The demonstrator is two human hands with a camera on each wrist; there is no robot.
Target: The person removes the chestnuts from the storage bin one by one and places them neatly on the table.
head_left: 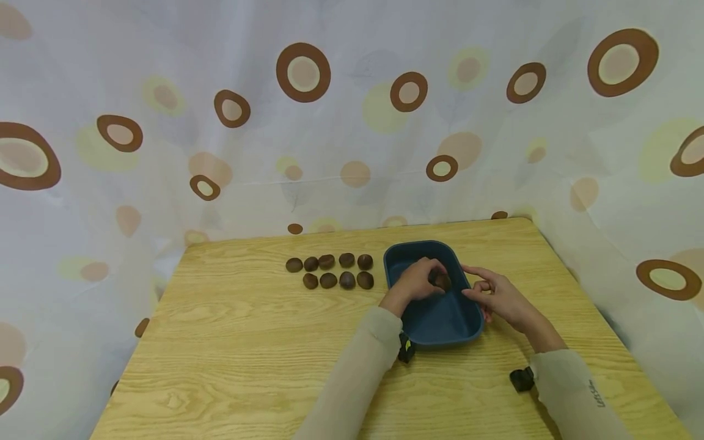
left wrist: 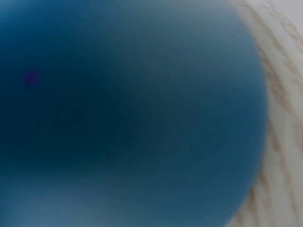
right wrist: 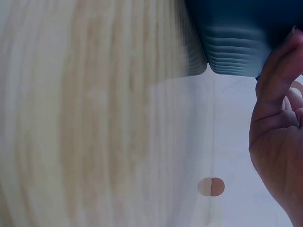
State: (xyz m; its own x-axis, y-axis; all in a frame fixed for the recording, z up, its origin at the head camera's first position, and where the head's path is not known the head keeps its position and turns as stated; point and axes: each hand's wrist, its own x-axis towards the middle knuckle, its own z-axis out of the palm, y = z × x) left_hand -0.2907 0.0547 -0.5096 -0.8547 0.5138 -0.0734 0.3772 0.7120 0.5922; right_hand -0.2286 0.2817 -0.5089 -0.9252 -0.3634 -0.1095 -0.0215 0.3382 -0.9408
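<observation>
A deep blue plastic box (head_left: 440, 327) stands on the right part of the table. My left hand (head_left: 420, 280) reaches down into it, fingers and thumb curled round a brown chestnut (head_left: 442, 282). At the box's right wall, my right hand (head_left: 503, 299) holds the rim with thumb and fingers. The right wrist view shows that hand (right wrist: 279, 109) beside the box's ribbed wall (right wrist: 232, 56). To the left of the box, several chestnuts (head_left: 347, 280) lie in two rows. In the left wrist view, blurred blue box wall (left wrist: 189, 113) fills most of the picture and hides the fingers.
The wooden table (head_left: 231, 342) runs up to a patterned curtain (head_left: 352, 140) at the back and sides. A black wrist device (head_left: 406, 348) shows at the left cuff, against the box's near edge. Another black device (head_left: 522, 379) is by the right cuff.
</observation>
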